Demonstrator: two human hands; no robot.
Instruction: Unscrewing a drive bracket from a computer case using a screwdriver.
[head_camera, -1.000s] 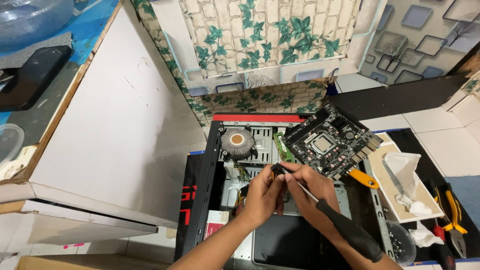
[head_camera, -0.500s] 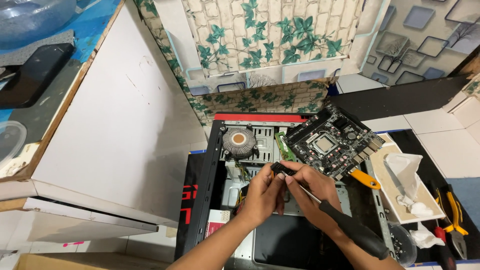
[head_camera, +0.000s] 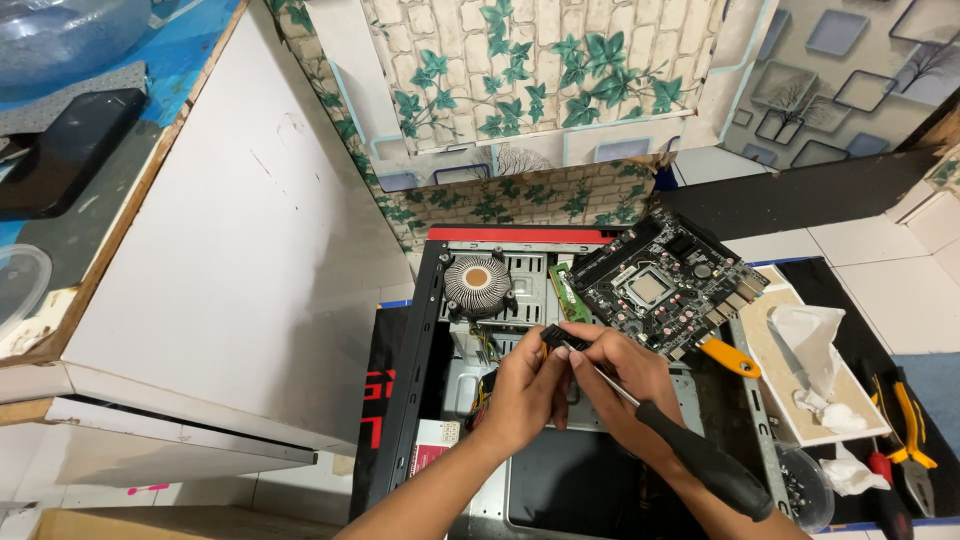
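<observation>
1. Since the earlier frames, almost nothing has moved: both hands stay together over the open computer case (head_camera: 430, 330), and the screwdriver tip has only crept slightly along the connector.
2. The left hand (head_camera: 525, 385) pinches a small black connector (head_camera: 553, 336) between thumb and fingertips, holding it up just above the case's metal tray.
3. The right hand (head_camera: 625, 385) is closed around a screwdriver (head_camera: 700, 455) with a black handle, held like a pen, its thin shaft angled up and left so the tip touches the connector.
4. To do this well, the left-hand pinch should stay firm and steady, while the tip works with light pressure, so it does not slip onto the fingers.
5. The connector is small, black and block-shaped; its wires are hidden behind the hands.
6. Nearby, a motherboard (head_camera: 660, 285) leans tilted on the case's right edge, and a round cooler fan (head_camera: 477, 283) sits inside, upper left.
</observation>
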